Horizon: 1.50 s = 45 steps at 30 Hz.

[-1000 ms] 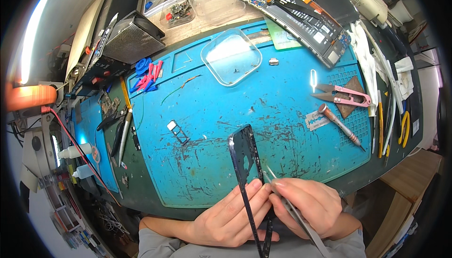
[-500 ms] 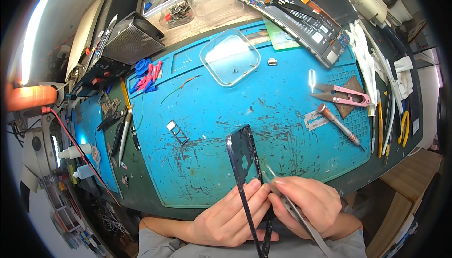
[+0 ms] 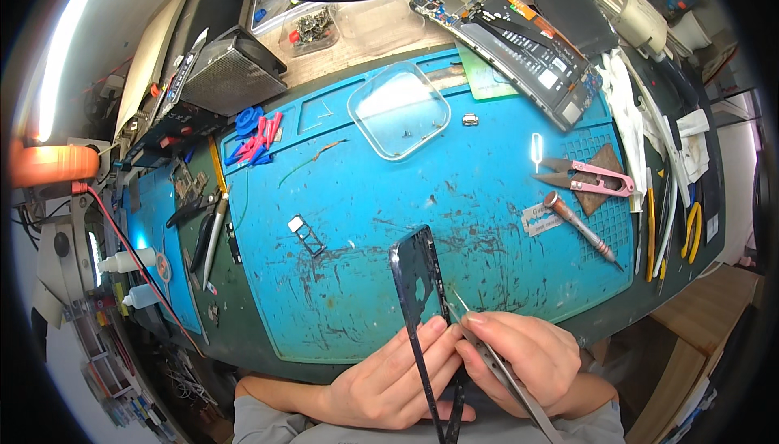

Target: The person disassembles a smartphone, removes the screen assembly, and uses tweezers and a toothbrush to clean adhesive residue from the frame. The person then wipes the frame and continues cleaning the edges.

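Observation:
My left hand (image 3: 398, 379) is closed around a dark phone frame (image 3: 410, 282), which stands tilted on edge above the near part of the blue work mat (image 3: 341, 298). Through the frame's opening I see bits of the mat. In my right hand (image 3: 523, 355) is a pair of metal tweezers (image 3: 503, 375), pinched between thumb and fingers. Their tips point up and left, close beside the frame's right-hand edge; whether they touch it I cannot tell. The fingertips of both hands nearly meet there. A small SIM tray (image 3: 306, 235) lies on the mat to the left.
An opened phone (image 3: 519, 55) lies at the back right. Pink thread snips (image 3: 592, 176), a screwdriver (image 3: 584, 229) and a blade (image 3: 540, 218) rest on the right. A clear plastic lid (image 3: 399, 110) sits at the back, near pink and blue clips (image 3: 258, 140). Small bottles (image 3: 130, 261) stand left.
The view has shifted slightly, so the mat and its things sit a little lower. Both hands keep their hold, and the tweezers stay beside the frame's edge with only a slight shift.

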Available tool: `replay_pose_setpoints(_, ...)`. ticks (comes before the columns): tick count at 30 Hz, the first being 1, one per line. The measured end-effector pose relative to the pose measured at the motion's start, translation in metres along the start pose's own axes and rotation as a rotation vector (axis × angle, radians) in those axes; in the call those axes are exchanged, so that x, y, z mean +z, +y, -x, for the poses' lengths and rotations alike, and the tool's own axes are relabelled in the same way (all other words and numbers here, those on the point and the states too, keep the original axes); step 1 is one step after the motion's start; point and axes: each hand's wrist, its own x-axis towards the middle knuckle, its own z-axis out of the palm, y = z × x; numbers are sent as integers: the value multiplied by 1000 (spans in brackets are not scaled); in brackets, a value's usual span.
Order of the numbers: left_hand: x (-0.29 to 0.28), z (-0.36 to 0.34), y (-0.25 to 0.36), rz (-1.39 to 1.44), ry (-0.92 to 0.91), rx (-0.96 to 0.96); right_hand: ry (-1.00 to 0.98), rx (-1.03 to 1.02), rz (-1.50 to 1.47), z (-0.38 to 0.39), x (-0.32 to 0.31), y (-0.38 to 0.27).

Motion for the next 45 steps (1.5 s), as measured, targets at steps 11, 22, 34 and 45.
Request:
replay_pose_setpoints(11, -5, -3, -2, -40, -45, 44, -7, 188, -127, -6, -2, -2)
replay_pose_setpoints(22, -5, -2, -2, -16, -45, 36, -15, 86, -71, -10, 2, 1)
replay_pose_setpoints(34, -5, -2, -3, -8, -45, 32, -72, -37, 34, -14, -1, 0)
replay_pose_setpoints(45, -2, 1, 1, 2, -25, 4, -21, 27, -16, -9, 3, 1)
